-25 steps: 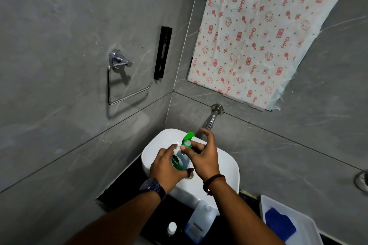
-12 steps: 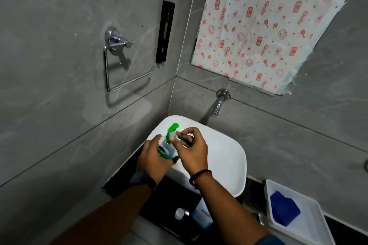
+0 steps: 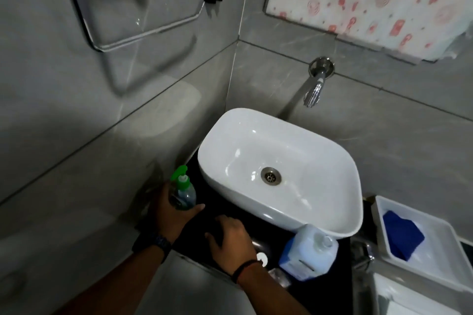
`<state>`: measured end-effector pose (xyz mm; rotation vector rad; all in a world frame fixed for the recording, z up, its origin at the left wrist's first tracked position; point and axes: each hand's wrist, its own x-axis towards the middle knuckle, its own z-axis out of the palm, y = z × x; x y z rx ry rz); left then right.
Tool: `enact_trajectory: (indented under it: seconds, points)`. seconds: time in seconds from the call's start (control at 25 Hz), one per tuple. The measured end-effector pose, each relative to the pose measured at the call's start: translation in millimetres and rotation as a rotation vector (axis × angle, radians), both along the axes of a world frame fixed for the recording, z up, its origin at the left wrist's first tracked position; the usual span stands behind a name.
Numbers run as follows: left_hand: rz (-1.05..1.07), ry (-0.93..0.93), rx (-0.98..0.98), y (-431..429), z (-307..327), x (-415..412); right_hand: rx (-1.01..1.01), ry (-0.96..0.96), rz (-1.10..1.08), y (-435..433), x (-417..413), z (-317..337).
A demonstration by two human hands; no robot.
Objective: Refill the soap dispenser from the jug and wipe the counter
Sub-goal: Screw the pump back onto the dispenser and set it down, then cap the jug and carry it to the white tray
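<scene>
Soap dispenser (image 3: 183,193), green-pumped, is standing upright on the black counter (image 3: 222,215) left of the white basin (image 3: 281,169), left hand (image 3: 174,210) clasping it; right hand (image 3: 230,240), fingers spread, is hovering beside the jug (image 3: 307,253).

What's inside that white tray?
A blue cloth lies inside the tray, toward its left side. The rest of the tray floor that shows looks bare. Anything under the cloth is covered, so I cannot see it.
</scene>
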<state>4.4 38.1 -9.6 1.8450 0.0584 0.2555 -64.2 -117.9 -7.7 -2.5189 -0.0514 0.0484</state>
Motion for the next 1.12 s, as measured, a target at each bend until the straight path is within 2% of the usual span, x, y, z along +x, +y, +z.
enact_trajectory:
  seconds: [0.32, 0.4, 0.48, 0.68, 0.76, 0.92, 1.12]
  points:
    - [-0.023, -0.036, 0.084, 0.6, -33.9, -1.2, -0.354, -0.097, 0.147, 4.1, 13.4, -71.2]
    - [-0.026, 0.022, 0.074, 2.0, -32.0, -6.7, -0.384, -0.112, 0.135, 5.8, 10.4, -78.6]
    - [-0.033, 0.086, 0.04, 5.4, -26.9, -13.6, -0.366, -0.097, 0.125, 6.3, 9.2, -76.5]
    - [-0.005, 0.079, 0.067, 10.8, -2.7, -34.7, -0.182, -0.107, 0.05, 2.9, -7.7, -32.9]
    - [0.027, 0.013, 0.113, 4.9, 18.5, -45.1, -0.121, -0.152, 0.033, -8.0, -18.7, -2.5]
    - [0.169, -0.27, 0.393, -19.2, 56.5, -62.4, -0.075, -0.337, -0.004, -44.3, -49.1, 59.3]
    - [0.195, -0.317, 0.535, -74.7, 80.1, -96.7, 0.011, -0.513, -0.219, -110.3, -98.1, 96.1]
